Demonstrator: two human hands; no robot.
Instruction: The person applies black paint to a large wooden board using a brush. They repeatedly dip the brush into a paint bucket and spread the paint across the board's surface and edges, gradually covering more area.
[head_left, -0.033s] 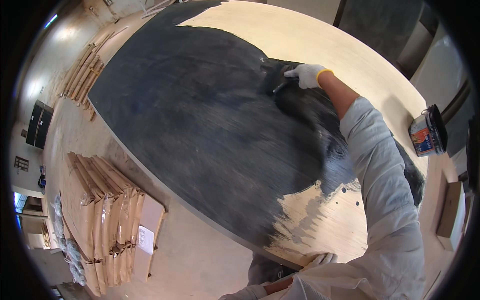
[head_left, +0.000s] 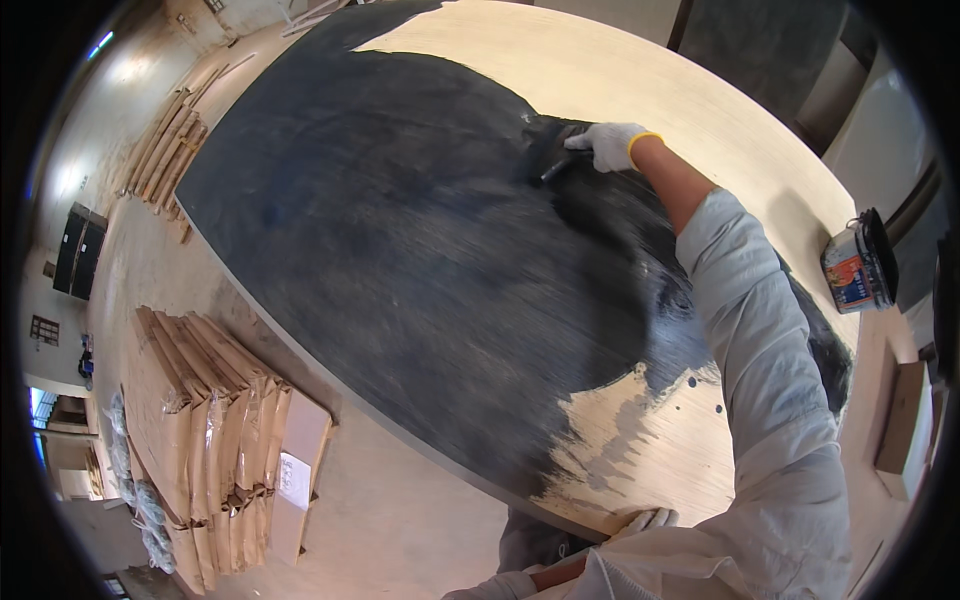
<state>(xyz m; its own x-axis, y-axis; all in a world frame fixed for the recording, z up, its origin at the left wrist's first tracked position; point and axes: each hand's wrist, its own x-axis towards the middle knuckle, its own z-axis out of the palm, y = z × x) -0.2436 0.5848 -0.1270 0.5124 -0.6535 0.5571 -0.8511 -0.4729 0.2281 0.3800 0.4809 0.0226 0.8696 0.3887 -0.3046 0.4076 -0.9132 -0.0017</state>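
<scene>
Far to the left of the working hand, down on the floor [head_left: 400, 520], a stack of flat cardboard-wrapped packs [head_left: 210, 420] stands on edge, with a white-faced box [head_left: 295, 480] leaning at its near end; higher up on that side, wooden strips [head_left: 165, 150] lie along the floor beside the panel's far edge; nearer, the large wooden panel [head_left: 620, 80] fills the middle, most of it coated in black paint [head_left: 400, 260], with bare pale wood left along the far rim and in a patch at the near edge. The left hand [head_left: 645, 520], in a white glove, rests on the near edge of the panel, just beside the bare patch; its fingers lie flat over the rim and grasp nothing. Further right and well away from it, the right hand [head_left: 610, 145], gloved in white with a yellow cuff, is closed around a dark brush [head_left: 558, 165]; the brush points down and left from the fist, its tip on the wet black paint close to the line where paint meets bare wood. To the right of that grip, well apart, an open paint can [head_left: 858, 268] sits tilted near the panel's right edge; a small wooden block [head_left: 905, 420] lies below it.
</scene>
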